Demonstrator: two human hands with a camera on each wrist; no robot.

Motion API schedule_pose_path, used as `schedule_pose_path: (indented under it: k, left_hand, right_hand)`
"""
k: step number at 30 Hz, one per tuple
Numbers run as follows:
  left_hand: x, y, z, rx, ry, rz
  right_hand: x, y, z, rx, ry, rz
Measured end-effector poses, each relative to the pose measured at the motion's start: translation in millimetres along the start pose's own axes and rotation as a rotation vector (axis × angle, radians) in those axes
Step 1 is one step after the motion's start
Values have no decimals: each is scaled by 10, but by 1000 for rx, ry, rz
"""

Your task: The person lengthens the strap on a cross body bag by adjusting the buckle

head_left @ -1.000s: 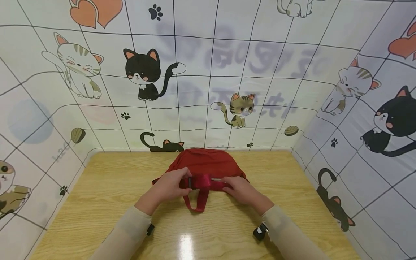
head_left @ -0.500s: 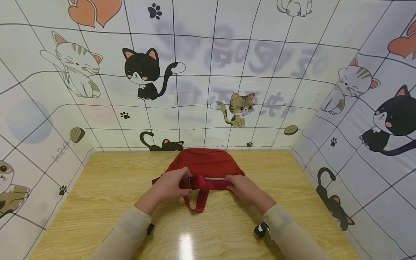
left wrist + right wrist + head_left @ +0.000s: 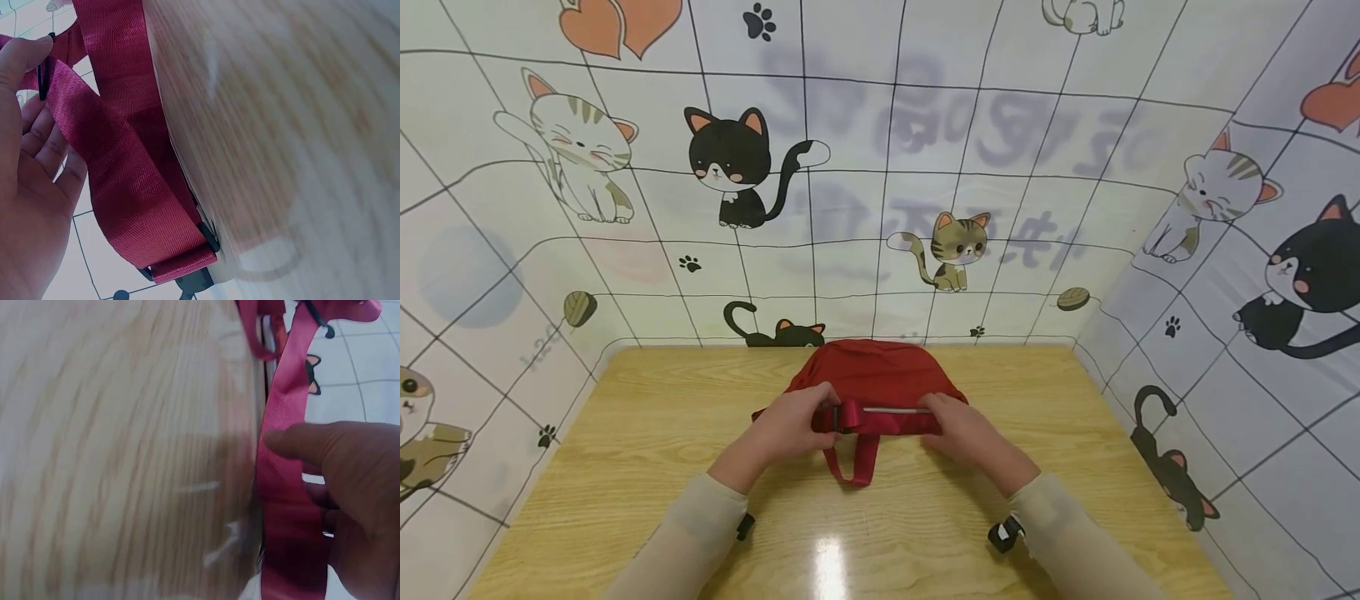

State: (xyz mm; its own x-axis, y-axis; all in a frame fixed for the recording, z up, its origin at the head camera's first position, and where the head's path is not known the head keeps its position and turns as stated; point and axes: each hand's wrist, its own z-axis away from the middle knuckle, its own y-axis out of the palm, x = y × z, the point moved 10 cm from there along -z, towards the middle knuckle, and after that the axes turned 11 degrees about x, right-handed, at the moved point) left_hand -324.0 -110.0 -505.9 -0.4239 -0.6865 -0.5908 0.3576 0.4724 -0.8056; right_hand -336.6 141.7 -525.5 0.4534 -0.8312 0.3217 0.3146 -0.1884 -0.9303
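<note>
Bag (image 3: 874, 372) by far table edge (image 3: 1015, 353).

The bag (image 3: 880, 371) is plain red, its strap (image 3: 128, 181) crimson with a fine ribbed weave, the slide (image 3: 42, 84) on it black, the counter (image 3: 1037, 417) yellowish with brown wood grain, the sleeves (image 3: 685, 533) cream, and the backdrop (image 3: 846, 321) white, ruled with black lines (image 3: 850, 244) and printed with orange hearts (image 3: 651, 21) and black or striped cats (image 3: 730, 154)

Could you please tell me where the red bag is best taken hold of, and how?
Probably by the loop at the near edge of the red bag, hooked from the near side: the loop sticks out that way, with an open middle.
</note>
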Motion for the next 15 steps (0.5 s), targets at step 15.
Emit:
schedule_pose_path:
  k: [15]
  left_hand:
    - [-30,8,-11,8,10,10]
  right_hand:
    - [500,55,-219,-66,-207,-136]
